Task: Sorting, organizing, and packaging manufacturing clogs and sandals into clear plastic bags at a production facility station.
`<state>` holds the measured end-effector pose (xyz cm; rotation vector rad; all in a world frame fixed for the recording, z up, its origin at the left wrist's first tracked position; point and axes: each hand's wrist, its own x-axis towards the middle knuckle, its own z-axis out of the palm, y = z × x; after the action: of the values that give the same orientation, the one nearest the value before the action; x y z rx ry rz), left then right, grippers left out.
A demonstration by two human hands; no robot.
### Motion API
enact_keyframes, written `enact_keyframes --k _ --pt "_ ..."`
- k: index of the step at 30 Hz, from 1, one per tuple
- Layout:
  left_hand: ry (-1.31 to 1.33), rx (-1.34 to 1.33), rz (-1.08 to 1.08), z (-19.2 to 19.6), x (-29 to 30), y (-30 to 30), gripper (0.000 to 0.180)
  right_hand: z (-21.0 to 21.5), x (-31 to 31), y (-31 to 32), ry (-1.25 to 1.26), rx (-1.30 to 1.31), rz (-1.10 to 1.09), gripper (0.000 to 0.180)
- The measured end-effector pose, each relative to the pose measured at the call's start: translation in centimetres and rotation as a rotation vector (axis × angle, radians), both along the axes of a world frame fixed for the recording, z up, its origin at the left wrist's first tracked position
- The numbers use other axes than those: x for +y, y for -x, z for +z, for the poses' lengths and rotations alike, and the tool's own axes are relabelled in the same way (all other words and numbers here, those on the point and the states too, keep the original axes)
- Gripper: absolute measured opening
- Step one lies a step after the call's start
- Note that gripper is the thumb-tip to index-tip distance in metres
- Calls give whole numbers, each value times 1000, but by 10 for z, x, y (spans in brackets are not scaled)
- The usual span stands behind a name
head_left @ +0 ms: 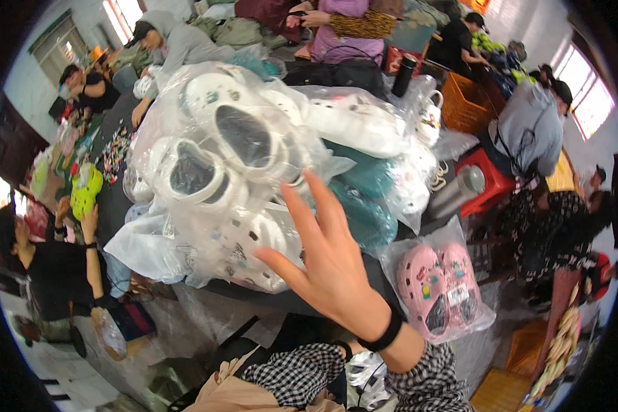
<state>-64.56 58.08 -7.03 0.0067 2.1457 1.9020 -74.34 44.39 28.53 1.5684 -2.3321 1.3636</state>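
My right hand (323, 254) reaches over the near side of a heap of white clogs in clear plastic bags (244, 137), its fingers spread and nothing in its grasp. Its fingertips are at the plastic; whether they touch it I cannot tell. Teal clogs (364, 199), also bagged, lie just beyond that hand. To its right, a pair of pink clogs with charms (432, 281) sits in a clear bag by the table edge. Only a sliver of my left hand (355, 346) shows; my right forearm covers its fingers. Below it is a white, plastic-wrapped bundle (369, 378).
A grey cylindrical flask (458, 192) lies at the table's right, near a red stool (484, 180). A black bottle (404, 75) stands at the back. At left, a co-worker (58, 264) handles a lime-green clog (86, 189). Small colourful pieces (115, 154) lie on the dark table.
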Motion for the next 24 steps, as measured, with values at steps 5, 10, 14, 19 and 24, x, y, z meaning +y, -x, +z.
enact_keyframes --k 5,10,14,19,24 --pt "-248 -35 12 -23 31 2 56 -38 -100 44 -90 173 -143 107" --pt "-298 -143 179 -145 22 -60 56 2 -132 4 -289 18 55 50" --pt "134 -296 -411 -19 78 -4 55 15 -18 63 -32 55 -115 26" --pt "250 -109 -192 -110 88 -64 56 92 60 -3 512 -562 -164 26" --pt "227 132 -246 -193 -34 -89 57 65 310 -74 679 -354 -1170 38"
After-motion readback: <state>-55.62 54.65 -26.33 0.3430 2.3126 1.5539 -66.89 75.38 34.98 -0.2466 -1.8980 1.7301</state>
